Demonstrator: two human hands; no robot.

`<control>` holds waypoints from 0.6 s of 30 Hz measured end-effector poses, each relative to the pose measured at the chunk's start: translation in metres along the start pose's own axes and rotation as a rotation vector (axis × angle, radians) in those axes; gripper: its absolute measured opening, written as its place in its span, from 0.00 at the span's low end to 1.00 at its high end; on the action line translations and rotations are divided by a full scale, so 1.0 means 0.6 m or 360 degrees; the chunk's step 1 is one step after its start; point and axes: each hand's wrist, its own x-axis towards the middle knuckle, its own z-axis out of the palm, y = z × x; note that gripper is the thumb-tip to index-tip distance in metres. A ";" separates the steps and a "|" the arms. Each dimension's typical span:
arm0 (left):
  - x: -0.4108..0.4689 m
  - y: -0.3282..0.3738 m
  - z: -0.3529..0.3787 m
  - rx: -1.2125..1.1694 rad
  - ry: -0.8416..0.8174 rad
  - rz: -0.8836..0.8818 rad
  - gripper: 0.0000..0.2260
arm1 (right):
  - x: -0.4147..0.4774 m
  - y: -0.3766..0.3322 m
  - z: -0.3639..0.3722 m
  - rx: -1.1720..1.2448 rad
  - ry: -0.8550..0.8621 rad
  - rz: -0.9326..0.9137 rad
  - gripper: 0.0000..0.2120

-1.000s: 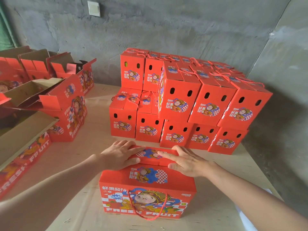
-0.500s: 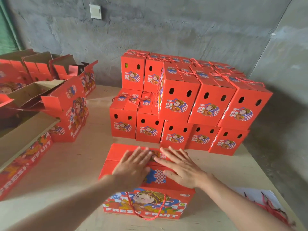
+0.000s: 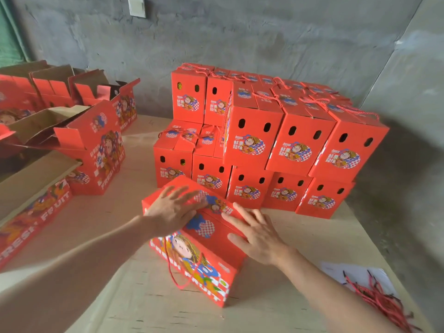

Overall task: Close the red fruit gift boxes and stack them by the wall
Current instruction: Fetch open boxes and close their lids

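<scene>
Pressing the near box (image 3: 209,267), left hand (image 3: 171,210) and right hand (image 3: 259,239) lie flat, gripping nothing; stack (image 3: 283,145) built far, open boxes (image 3: 96,150) pending left.

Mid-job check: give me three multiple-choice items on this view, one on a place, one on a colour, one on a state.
1. Where on the table do the loose red cords lie?
A) far left
B) near right
C) far centre

2. What colour is the rope handle of the front box?
A) white
B) red
C) blue

3. How do the left hand and right hand meet that box?
A) flat on its top
B) gripping the handle
C) lifted off

Key:
1 B, they lie on a white sheet there.
2 B, a red loop hangs down its front.
3 A, straight fingers lie on the lid.
</scene>
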 end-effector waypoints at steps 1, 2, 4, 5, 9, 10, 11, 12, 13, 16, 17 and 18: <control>0.011 -0.003 -0.006 0.0105 -0.0012 -0.0095 0.19 | 0.000 -0.015 0.005 0.0047 0.0008 0.0107 0.25; 0.020 0.001 -0.012 0.0177 -0.0038 -0.0178 0.20 | 0.003 -0.033 0.009 0.0145 0.0010 0.0214 0.25; 0.032 0.031 -0.015 0.0115 -0.0129 -0.0329 0.21 | 0.007 -0.073 0.018 0.0335 0.0003 0.0366 0.26; 0.034 0.054 -0.011 -0.0032 -0.0152 -0.0433 0.22 | 0.009 -0.091 0.022 0.0363 0.0000 0.0407 0.26; 0.013 0.122 0.008 -0.0380 0.0001 -0.0602 0.22 | 0.007 -0.119 0.016 0.0097 0.0022 0.0439 0.27; 0.001 0.126 0.013 -0.0455 0.0070 -0.0604 0.21 | 0.003 -0.116 0.011 0.0025 0.0040 0.0387 0.26; -0.013 0.129 0.016 -0.0526 0.0134 -0.0615 0.20 | -0.004 -0.112 0.008 0.0017 0.0053 0.0330 0.25; -0.028 0.132 0.021 -0.0582 0.0200 -0.0628 0.19 | -0.011 -0.109 0.009 0.0047 0.0061 0.0286 0.24; -0.042 0.135 0.026 -0.0641 0.0262 -0.0632 0.18 | -0.020 -0.109 0.012 0.0066 0.0084 0.0256 0.23; -0.060 0.138 0.029 -0.0887 0.0404 -0.0497 0.18 | -0.035 -0.119 0.018 -0.0005 0.0217 0.0242 0.23; -0.059 0.137 0.028 -0.0920 0.0436 -0.0444 0.18 | -0.035 -0.121 0.020 -0.0007 0.0268 0.0228 0.22; -0.059 0.138 0.026 -0.0939 0.0466 -0.0428 0.18 | -0.033 -0.119 0.022 0.0011 0.0304 0.0201 0.21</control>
